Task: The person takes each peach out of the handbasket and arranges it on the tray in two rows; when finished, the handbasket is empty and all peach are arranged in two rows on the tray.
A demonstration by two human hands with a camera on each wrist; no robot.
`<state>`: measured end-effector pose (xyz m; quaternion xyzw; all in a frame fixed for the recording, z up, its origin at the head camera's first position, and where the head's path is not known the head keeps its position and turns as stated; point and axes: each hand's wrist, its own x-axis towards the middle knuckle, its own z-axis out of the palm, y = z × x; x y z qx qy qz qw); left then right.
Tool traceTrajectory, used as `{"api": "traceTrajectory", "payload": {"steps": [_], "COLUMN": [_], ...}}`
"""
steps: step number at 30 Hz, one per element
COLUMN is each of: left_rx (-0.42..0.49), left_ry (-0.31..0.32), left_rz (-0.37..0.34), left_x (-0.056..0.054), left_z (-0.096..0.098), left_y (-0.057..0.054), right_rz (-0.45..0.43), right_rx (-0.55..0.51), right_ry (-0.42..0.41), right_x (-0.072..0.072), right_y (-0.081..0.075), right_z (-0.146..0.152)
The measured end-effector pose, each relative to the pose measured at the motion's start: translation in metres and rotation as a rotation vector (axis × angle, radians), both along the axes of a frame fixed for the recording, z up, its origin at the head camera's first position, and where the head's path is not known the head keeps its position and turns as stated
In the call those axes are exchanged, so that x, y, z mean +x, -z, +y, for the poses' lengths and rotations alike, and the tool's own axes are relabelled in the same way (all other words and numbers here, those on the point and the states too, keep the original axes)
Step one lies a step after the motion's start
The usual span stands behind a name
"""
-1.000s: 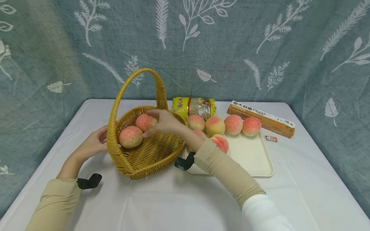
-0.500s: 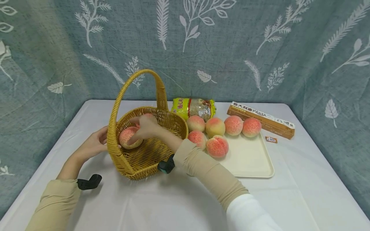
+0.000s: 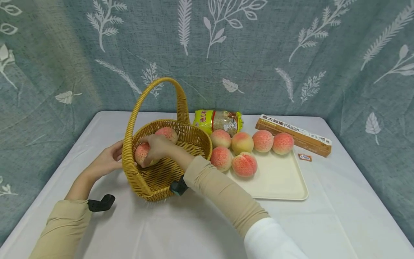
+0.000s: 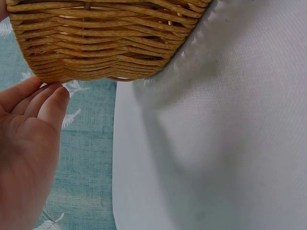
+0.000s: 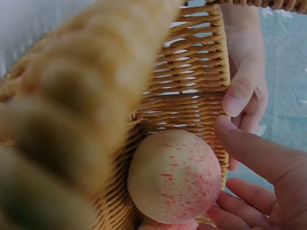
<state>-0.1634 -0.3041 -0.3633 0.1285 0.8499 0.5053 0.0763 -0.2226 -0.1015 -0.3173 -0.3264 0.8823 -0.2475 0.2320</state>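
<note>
A wicker basket (image 3: 194,135) with a tall arched handle stands on the left half of the table. My left hand (image 3: 105,160) holds its left end; in the left wrist view the fingertips (image 4: 60,93) meet the lower edge of the weave. Inside the basket lie two fuzzy pink peaches, one in front (image 3: 141,153) and one behind (image 3: 167,133). My right hand (image 3: 160,146) reaches in over the front peach, hiding part of it. Seen from the right wrist, its fingers lie relaxed beside a peach (image 5: 175,177), and the thumb is apart from that peach.
Right of the basket, a cream tray (image 3: 278,180) carries several peaches, among them a yellowish one (image 3: 242,143). A yellow-ended noodle bag (image 3: 203,120) and a long pasta box (image 3: 292,135) lie behind. A small orange packet (image 3: 305,157) sits right of the tray.
My right hand has moved left and toward me, from beside the back peach to over the front one. The left hand keeps its place on the basket.
</note>
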Motion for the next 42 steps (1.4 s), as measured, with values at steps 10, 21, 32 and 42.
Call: {"api": "traceTrajectory", "payload": {"steps": [10,21,32,42], "left_rx": [0.010,0.023,0.008,-0.018], "left_ry": [0.003,0.003,-0.009,-0.020], "left_rz": [-0.010,-0.002,-0.005,-0.018], "left_x": [-0.001,-0.002,-0.001,-0.001], "left_z": [-0.002,-0.002,-0.001,0.000], "left_y": [0.001,0.001,-0.001,-0.004], "right_rz": [0.086,0.092,0.151,0.121], "right_rx": [0.055,0.090,0.269,0.149], "right_ry": [-0.015,-0.051,-0.141,-0.141], "right_x": [-0.002,-0.002,0.007,0.003], "right_y": [0.002,0.004,-0.001,0.004], "right_z": [0.000,0.003,-0.002,0.010]}}
